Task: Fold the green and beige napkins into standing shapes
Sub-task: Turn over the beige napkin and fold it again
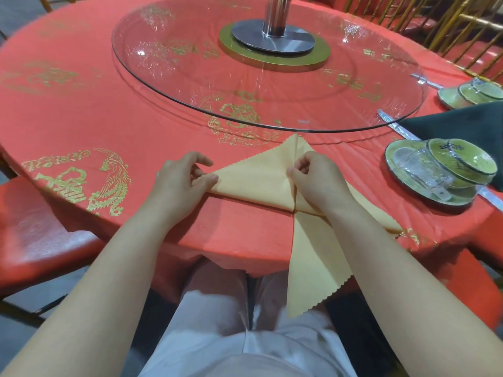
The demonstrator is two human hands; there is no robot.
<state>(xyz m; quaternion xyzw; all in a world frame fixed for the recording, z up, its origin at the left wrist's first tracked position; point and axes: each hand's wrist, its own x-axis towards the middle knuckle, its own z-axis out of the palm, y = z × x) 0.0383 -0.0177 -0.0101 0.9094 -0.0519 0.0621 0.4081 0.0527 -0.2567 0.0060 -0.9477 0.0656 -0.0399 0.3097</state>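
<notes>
Here the beige napkin (258,180) lay at the table's near edge, fold running left to right; left hand (179,178) pinched its left corner, right hand (315,180) its centre, green napkin (462,123) far right

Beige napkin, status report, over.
Left hand pinching beige napkin at its left corner; right hand pinching the centre fold. Napkin part-folded, flat, one flap hanging off the table edge. Green napkin untouched, far right. Nothing in the way.
</notes>
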